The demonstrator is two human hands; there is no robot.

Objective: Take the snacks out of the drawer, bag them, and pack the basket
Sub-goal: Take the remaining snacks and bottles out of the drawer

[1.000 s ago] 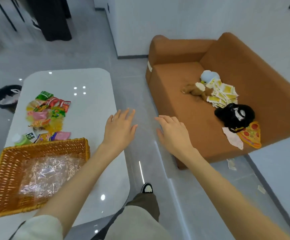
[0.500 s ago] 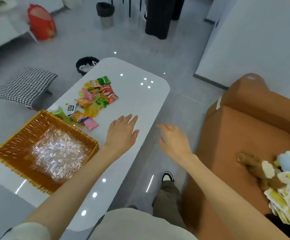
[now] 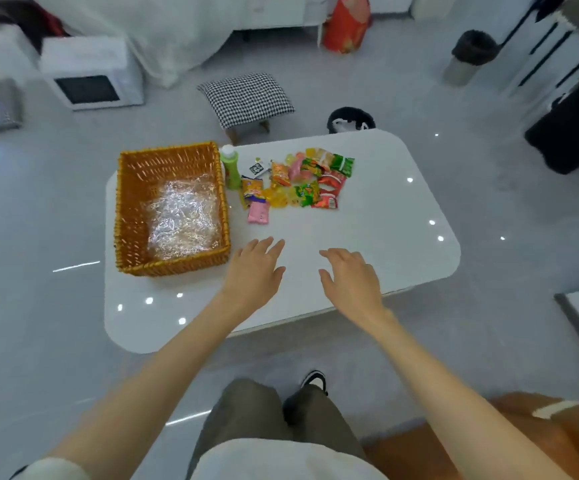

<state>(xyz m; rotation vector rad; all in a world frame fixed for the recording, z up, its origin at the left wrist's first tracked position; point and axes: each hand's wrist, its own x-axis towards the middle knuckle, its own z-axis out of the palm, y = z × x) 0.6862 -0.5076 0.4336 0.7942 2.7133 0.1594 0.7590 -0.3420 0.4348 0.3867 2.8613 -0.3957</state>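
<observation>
1. Nothing is gripped: the left hand (image 3: 255, 271) and the right hand (image 3: 348, 278) are held open, palms down, fingers spread and relaxed, over the near part of the white table (image 3: 385, 244). A gap is left between them. Whether the tabletop is touched cannot be told.
2. The snacks (image 3: 298, 183) are found beyond both hands, toward the far side of the table and apart from the fingertips. A pink packet (image 3: 258, 212) at the near edge of the heap is closest, just beyond the left hand.
3. The snacks are seen as a loose heap of small shiny packets in green, red, orange, yellow and pink, many overlapping.
4. A woven orange-brown basket (image 3: 170, 268) is set on the left end of the table, its near right corner just beside the left hand. Crumpled clear plastic (image 3: 184, 220) is seen on its bottom.
5. A green bottle (image 3: 230, 168) with a pale cap is stood between the basket and the snacks, close against the basket's far right corner.
6. On the floor past the table, a checked stool (image 3: 246, 98) and a dark bin (image 3: 350, 120) are seen.
</observation>
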